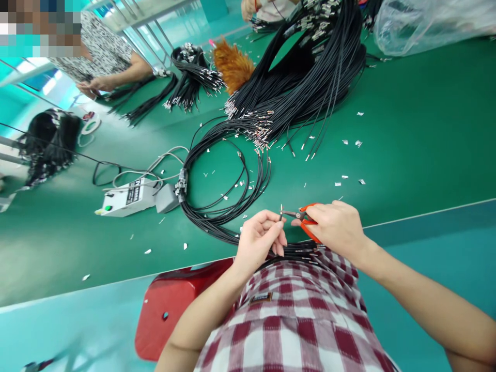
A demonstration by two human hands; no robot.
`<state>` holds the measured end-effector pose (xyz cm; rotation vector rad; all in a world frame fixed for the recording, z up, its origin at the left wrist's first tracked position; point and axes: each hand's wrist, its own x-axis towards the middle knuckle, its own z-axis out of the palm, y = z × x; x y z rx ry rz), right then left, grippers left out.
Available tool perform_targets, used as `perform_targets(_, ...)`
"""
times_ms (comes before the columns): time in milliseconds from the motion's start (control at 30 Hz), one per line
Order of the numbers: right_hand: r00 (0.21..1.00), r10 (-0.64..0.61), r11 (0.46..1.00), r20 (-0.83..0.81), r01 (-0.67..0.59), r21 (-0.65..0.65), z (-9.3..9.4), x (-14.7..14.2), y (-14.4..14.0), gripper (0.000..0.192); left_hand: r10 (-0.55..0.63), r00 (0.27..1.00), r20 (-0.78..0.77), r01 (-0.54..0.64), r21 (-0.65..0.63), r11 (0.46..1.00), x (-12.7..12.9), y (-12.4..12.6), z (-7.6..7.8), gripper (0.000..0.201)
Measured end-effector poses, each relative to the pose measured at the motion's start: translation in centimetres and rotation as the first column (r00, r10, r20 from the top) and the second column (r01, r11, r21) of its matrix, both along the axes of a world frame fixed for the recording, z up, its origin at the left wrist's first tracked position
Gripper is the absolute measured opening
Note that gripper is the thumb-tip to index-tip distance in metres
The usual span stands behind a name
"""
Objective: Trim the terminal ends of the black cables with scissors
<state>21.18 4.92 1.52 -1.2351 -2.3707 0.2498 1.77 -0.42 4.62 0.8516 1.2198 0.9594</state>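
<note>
Orange-handled cutters (pixel 300 216) in right hand (pixel 339 227) lie level, tips toward left hand (pixel 258 238).

A white rectangular control box (pixel 126 198) with a green button is being kept on the green counter (pixel 418 129), beside a grey pedal (pixel 166 198). An orange feather duster (pixel 231 63) is lying farther back, near a clear plastic bag (pixel 426 23). A red plastic stool (pixel 174 305) is standing below.

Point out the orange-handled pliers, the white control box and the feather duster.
orange-handled pliers (pixel 306 217), head view, on the handle.
white control box (pixel 126 199), head view, on its top face.
feather duster (pixel 232 64), head view, on the feathers.
</note>
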Motion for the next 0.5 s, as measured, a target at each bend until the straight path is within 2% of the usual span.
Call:
perform_targets(67, 0.994, -0.012, 0.994, -0.107, 0.001, -0.108, 0.0, 0.1, 0.0, 0.058, -0.006, 1.000, 0.012, 0.006, 0.007, 1.000, 0.1, 0.1, -0.6, 0.031)
perform_targets(133, 0.948, -0.054, 0.950, -0.314, -0.048, -0.308, -0.1, 0.2, 0.1, 0.058, 0.031, 1.000, -0.005, -0.030, 0.067, 0.997, -0.2, 1.1, -1.5, 0.030)
perform_targets(167, 0.893, -0.111, 0.901, -0.437, -0.095, -0.423, -0.2, 0.2, 0.2, 0.057, 0.080, 0.996, -0.035, -0.075, 0.125, 0.989, -0.7, 2.1, -1.9, 0.030)
perform_targets(233, 0.719, -0.282, 0.778, -0.635, -0.215, -0.590, -0.2, 0.4, 0.8, 0.055, 0.222, 0.965, -0.141, -0.177, 0.277, 0.944, -2.5, 5.3, -2.3, 0.030)
perform_targets(300, 0.553, -0.426, 0.696, -0.716, -0.305, -0.650, -0.3, 0.7, 1.4, 0.056, 0.376, 0.914, -0.152, -0.298, 0.377, 0.877, -5.2, 9.4, -1.9, 0.028)
perform_targets(367, 0.466, -0.497, 0.668, -0.732, -0.332, -0.666, -0.6, 1.0, 2.0, 0.059, 0.495, 0.858, -0.138, -0.388, 0.456, 0.801, -8.2, 13.2, -1.2, 0.024)
perform_targets(400, 0.445, -0.522, 0.661, -0.728, -0.328, -0.675, -0.7, 1.2, 2.1, 0.060, 0.546, 0.819, -0.178, -0.396, 0.514, 0.761, -9.3, 14.4, -0.9, 0.022)
perform_targets(433, 0.433, -0.543, 0.654, -0.720, -0.320, -0.686, -1.0, 1.3, 2.2, 0.061, 0.583, 0.775, -0.245, -0.367, 0.577, 0.730, -10.1, 15.1, -0.7, 0.020)
perform_targets(500, 0.417, -0.576, 0.645, -0.703, -0.297, -0.704, -1.5, 1.7, 2.2, 0.062, 0.569, 0.760, -0.314, -0.295, 0.614, 0.732, -10.0, 14.2, -1.0, 0.025)
